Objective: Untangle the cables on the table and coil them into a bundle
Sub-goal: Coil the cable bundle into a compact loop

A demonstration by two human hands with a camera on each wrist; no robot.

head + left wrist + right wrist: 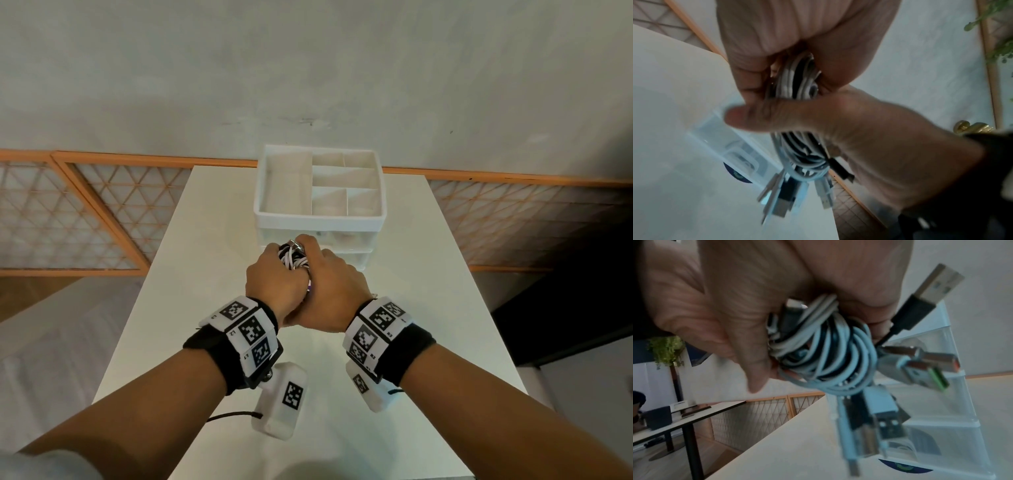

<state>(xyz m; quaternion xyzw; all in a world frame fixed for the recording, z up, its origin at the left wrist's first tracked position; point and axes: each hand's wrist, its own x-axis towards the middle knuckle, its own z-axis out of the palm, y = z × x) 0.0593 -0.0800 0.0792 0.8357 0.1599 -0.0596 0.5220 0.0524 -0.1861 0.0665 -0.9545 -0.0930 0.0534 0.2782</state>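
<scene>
A coiled bundle of white and black cables (292, 257) is held just above the white table (394, 274), close in front of the organizer. My left hand (274, 278) and right hand (327, 279) are pressed together, both gripping it. In the left wrist view my left fingers curl round the coils (795, 78), the right thumb (764, 116) lies across them, and several USB plugs (781, 203) hang below. In the right wrist view the loops (828, 352) sit under my right palm. A black USB plug (931, 287) and other plugs stick out to the right.
A white organizer (318, 219) with open compartments on top and clear drawers (941, 402) below stands at the table's far middle. Orange-framed lattice panels (85, 212) run behind the table. The table's edges drop off left and right of my arms.
</scene>
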